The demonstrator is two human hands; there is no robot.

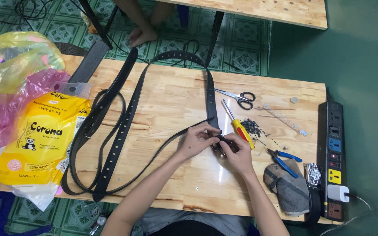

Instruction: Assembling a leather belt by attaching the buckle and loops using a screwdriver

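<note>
**Two hands close on a belt end at a crowded tabletop**

A person's left hand [196, 140] and right hand [237, 153] meet near the middle of the wooden tabletop [171, 96], the fingers of both pinched shut around the end of a black belt [211, 94] and a small dark fitting that is too small to make out. The belt runs from the hands toward the far edge, arches left and comes back down among other black straps [110, 144] lying on the left. Just right of the hands lies a yellow-handled screwdriver [241, 130]; farther off, scissors [240, 98] and a heap of small dark screws [251, 126]. Blue-handled pliers [284, 160] lie near the right, beside a grey cloth [287, 190], a wristwatch [313, 174] and a black power strip [332, 148]. A yellow packet [40, 140] sits at the left edge.
</note>
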